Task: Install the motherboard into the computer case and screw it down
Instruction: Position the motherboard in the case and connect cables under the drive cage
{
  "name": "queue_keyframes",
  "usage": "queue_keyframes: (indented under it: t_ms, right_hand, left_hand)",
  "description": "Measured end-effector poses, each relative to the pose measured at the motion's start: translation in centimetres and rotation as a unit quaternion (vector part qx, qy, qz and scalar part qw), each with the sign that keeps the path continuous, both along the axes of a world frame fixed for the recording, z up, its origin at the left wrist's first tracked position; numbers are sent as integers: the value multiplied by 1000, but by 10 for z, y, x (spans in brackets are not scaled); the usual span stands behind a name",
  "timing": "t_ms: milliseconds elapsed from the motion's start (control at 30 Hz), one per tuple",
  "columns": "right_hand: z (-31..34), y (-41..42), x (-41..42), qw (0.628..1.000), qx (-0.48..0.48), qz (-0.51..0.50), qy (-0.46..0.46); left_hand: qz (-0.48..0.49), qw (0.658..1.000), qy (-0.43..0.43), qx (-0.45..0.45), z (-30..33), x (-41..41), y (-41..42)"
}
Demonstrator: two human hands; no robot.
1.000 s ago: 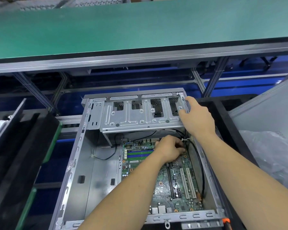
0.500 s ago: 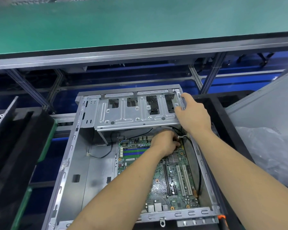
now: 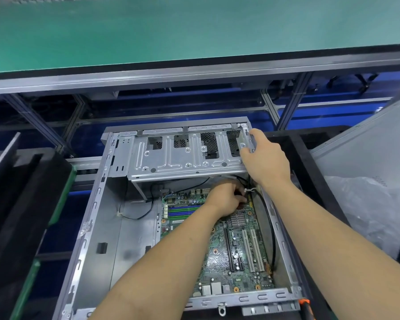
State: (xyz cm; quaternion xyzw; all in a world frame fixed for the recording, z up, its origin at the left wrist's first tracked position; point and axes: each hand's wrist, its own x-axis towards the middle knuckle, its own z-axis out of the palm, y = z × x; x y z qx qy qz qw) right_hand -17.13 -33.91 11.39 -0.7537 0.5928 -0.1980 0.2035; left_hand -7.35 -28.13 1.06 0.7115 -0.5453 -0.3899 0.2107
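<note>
left hand (image 3: 226, 198) still on motherboard (image 3: 238, 257) | right hand (image 3: 263, 158) still gripping drive cage (image 3: 185, 155)

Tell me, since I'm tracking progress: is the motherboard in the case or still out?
In. The motherboard lies flat on the floor of the open computer case, under the left hand. Whether it is screwed down cannot be told.

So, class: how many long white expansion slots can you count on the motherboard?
2. The white slots lie side by side near the motherboard's right edge, just right of the black slot. The left hand and forearm may hide others.
</note>
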Motion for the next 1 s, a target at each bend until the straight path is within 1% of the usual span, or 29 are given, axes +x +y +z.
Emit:
queue_keyframes:
  t_ms: [133,267,367,467,600,800,1000]
  right_hand:
    - [-1,-1,-1,1000,-3,2,-3]
    - [-3,-2,-1,1000,-5,2,-1]
    - [-3,-2,-1,1000,-6,2,1]
    - [-2,-1,0,1000,-5,2,5]
    - [-1,-1,0,1000,-8,-2,5]
    - [0,0,1,1000,-5,-3,2]
    - [-2,-1,0,1000,-10,2,-2]
  left_hand:
    - [32,998,3,-57,-9,-1,1]
    - [90,992,46,-71,-9,-2,-3]
    - [108,989,66,-71,-9,-3,-5]
    - [109,990,63,-64,-10,-3,-7]
    - [106,991,38,-65,-11,-5,-8]
    - [107,992,31,-56,-12,-8,-8]
    - [94,993,8,-66,-8,-8,-5]
